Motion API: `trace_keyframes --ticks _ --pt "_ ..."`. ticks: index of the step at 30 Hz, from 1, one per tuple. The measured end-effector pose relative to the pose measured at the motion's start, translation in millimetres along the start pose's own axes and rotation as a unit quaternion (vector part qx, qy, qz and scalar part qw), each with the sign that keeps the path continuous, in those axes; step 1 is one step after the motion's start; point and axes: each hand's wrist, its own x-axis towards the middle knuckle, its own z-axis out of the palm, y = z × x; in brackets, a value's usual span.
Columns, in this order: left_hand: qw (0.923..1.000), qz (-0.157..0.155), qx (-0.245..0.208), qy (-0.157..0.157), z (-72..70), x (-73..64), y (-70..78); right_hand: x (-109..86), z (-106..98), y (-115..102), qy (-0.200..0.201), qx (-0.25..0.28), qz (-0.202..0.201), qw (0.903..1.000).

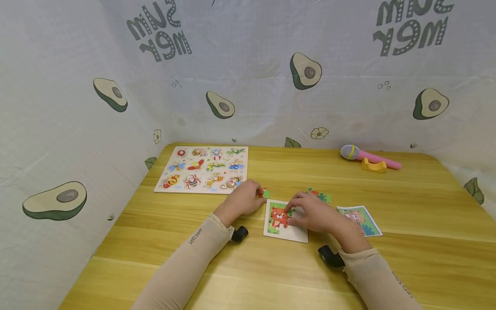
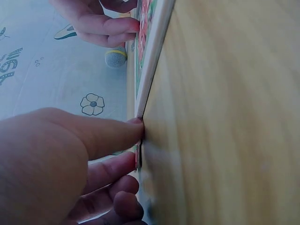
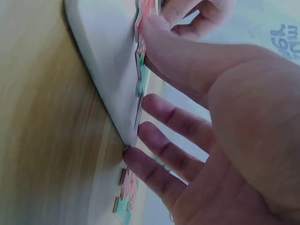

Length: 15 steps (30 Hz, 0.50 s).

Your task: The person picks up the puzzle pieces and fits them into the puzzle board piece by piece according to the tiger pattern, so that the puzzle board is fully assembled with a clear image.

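A square puzzle board (image 1: 293, 234) with a pale wooden base lies on the table, partly filled with tiger puzzle pieces (image 1: 277, 215). Over its right part is my right hand (image 1: 315, 212), thumb and index finger at a red and green puzzle piece (image 3: 142, 70) on the board; the other fingers spread along the board's edge. Just left of the board, my left hand (image 1: 244, 199) has its thumb and index finger at a small red and green puzzle piece (image 1: 265, 193), seen edge-on (image 2: 138, 157) in the left wrist view.
More loose pieces (image 1: 319, 196) lie behind the right hand. A tiger picture card (image 1: 370, 221) is partly under the right forearm. An insect puzzle board (image 1: 201, 170) lies at the back left. A pink toy microphone (image 1: 372, 158) leans on a yellow stand (image 1: 373, 166) at the back right.
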Motion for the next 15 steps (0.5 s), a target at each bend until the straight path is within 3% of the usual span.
trace_keyframes --ticks 8,15 --pt "0.9991 -0.011 -0.039 0.013 -5.8 -0.8 -3.4 0.0 1 4 0.002 0.013 -0.016 0.9998" --pt "0.9960 0.032 -0.083 -0.003 -15.2 -1.0 -5.8 1.3 2 6 0.009 0.014 -0.004 0.9999"
